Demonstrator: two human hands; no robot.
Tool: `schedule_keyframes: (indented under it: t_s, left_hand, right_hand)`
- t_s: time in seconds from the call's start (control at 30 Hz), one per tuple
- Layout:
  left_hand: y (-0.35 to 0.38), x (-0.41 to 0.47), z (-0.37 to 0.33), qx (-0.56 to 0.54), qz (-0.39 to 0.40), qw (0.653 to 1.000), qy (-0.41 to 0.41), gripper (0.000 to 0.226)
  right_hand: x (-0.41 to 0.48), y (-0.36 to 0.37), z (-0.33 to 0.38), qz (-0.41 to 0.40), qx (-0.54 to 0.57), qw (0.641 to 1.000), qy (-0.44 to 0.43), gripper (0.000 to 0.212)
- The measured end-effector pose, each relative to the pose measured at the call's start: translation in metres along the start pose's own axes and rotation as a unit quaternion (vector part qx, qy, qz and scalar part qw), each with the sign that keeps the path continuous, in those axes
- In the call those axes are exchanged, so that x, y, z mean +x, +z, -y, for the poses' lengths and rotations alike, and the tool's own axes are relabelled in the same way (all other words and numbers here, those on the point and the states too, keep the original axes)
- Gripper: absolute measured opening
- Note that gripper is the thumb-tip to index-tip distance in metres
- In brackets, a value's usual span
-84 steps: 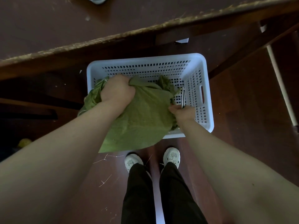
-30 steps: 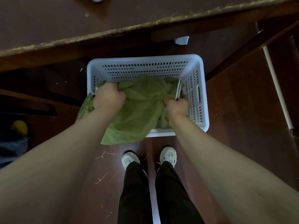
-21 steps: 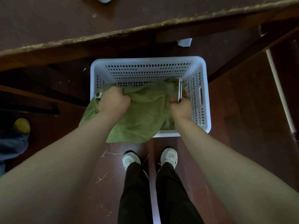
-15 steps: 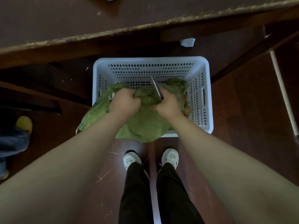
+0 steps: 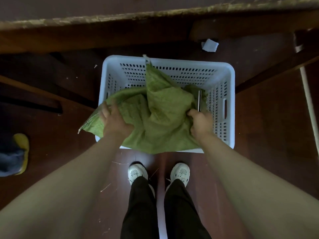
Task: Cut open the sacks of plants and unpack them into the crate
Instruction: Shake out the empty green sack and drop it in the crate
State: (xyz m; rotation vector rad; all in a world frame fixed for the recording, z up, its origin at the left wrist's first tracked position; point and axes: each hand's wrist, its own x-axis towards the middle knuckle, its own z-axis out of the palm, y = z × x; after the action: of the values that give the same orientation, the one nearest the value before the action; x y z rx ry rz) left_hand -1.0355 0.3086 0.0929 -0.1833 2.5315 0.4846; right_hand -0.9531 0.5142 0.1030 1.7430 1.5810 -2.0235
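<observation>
A green woven sack (image 5: 158,121) lies crumpled over the white perforated crate (image 5: 222,80) on the floor, one corner sticking up toward the crate's far wall. My left hand (image 5: 114,120) grips the sack's left edge, which hangs over the crate's left rim. My right hand (image 5: 201,125) holds the sack's right side together with a slim metal blade (image 5: 199,100) that points away from me. The sack hides whatever plants lie in the crate.
A dark wooden table edge (image 5: 155,12) runs across the top, above the crate. A white scrap (image 5: 209,45) lies on the floor behind the crate. My two white shoes (image 5: 180,172) stand just in front of it. A yellow-and-blue shoe (image 5: 19,152) sits far left. A white pole (image 5: 309,104) stands at right.
My hands, close together at the sack's middle half a second ago, have spread to its left and right sides. A sack corner now stands up, and the blade has swung back to the right.
</observation>
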Motion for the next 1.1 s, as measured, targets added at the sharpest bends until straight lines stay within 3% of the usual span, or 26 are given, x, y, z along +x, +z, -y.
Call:
schedule_keyframes:
  t_s: [0.13,0.2,0.23,0.33,0.43,0.5,0.57,0.7,0.97,1.1]
  left_hand:
    - [0.019,0.037,0.006,0.071,0.095,0.993,0.016,0.117]
    - [0.028,0.051,0.008,0.052,0.124,0.991,0.014,0.112]
    - [0.032,0.055,0.011,0.049,0.128,0.99,0.022,0.1]
    - [0.04,0.06,0.02,0.07,0.065,0.995,0.039,0.045]
    - [0.04,0.062,0.032,0.11,-0.038,0.992,-0.041,0.039]
    - [0.046,0.062,0.045,0.123,-0.044,0.989,-0.067,0.038]
    - [0.065,0.06,0.061,0.121,0.021,0.992,-0.035,0.035]
    - [0.105,0.053,0.094,0.113,0.14,0.983,0.016,0.041]
    - [0.138,0.038,0.112,0.096,0.118,0.988,0.011,0.027]
    - [0.151,0.023,0.124,0.077,0.108,0.99,0.048,0.022]
  right_hand:
    - [0.005,-0.006,-0.011,-0.003,0.035,0.999,-0.002,0.02]
    - [0.008,-0.007,-0.015,0.006,0.032,0.999,0.003,0.015]
    - [0.012,-0.007,-0.018,0.004,0.019,1.0,0.005,0.016]
    - [0.022,-0.003,-0.029,-0.014,-0.041,0.999,0.008,0.018]
    - [0.031,0.008,-0.043,-0.029,-0.08,0.996,0.01,0.019]
    - [0.039,0.017,-0.054,-0.029,-0.123,0.992,-0.002,0.021]
    - [0.047,0.024,-0.067,0.002,-0.225,0.974,-0.02,0.015]
    - [0.06,0.025,-0.094,0.076,-0.46,0.883,-0.049,0.018]
    - [0.075,0.008,-0.13,0.121,-0.505,0.854,-0.047,0.029]
    - [0.074,-0.008,-0.151,0.129,-0.543,0.827,-0.071,0.034]
